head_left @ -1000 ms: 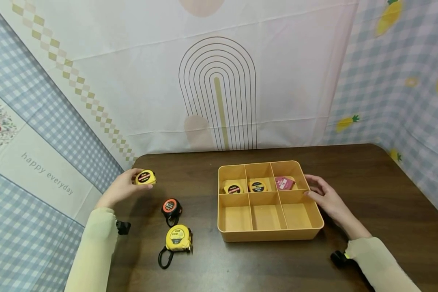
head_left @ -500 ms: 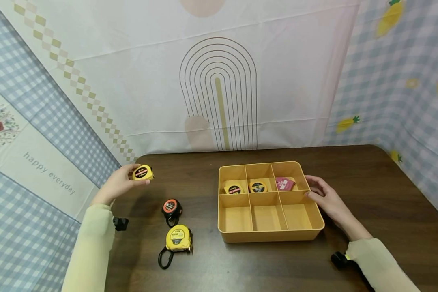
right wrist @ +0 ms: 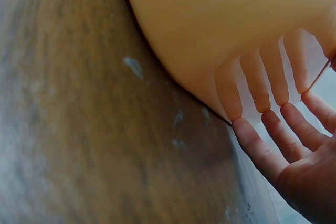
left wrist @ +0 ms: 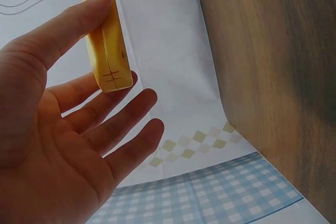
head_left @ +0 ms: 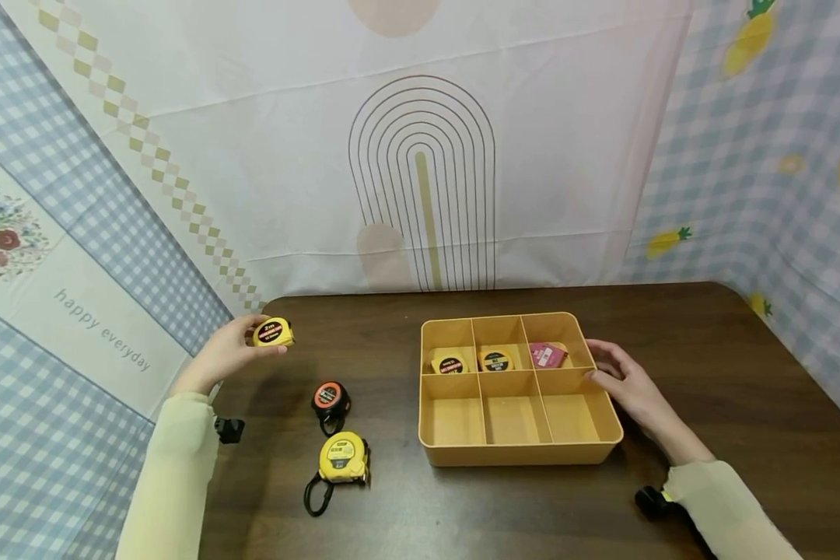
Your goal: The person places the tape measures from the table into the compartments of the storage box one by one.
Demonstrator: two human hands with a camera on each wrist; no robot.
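My left hand (head_left: 225, 350) pinches a small yellow tape measure (head_left: 274, 332) between thumb and fingers, above the table's far left part. The left wrist view shows this tape measure (left wrist: 107, 45) edge-on, the thumb on one side and the lower fingers spread apart. At the right side of a tan six-compartment box (head_left: 518, 454), my right hand (head_left: 633, 386) holds the wall, thumb over the rim and fingertips against the outside. Below the left hand lie a black-and-orange tape measure (head_left: 330, 398) and a larger yellow tape measure (head_left: 344, 457) with a black strap.
In the box's back row sit a yellow tape measure (head_left: 450, 362), another yellow one (head_left: 495, 359) and a pink tape measure (head_left: 549, 355), one per compartment. The dark wooden table (head_left: 392, 513) meets a hanging cloth (head_left: 553, 179) behind.
My left hand has shifted slightly left and away from me with the tape measure, then nearly stopped. The right hand and the box look unmoved; the view has tilted a little.
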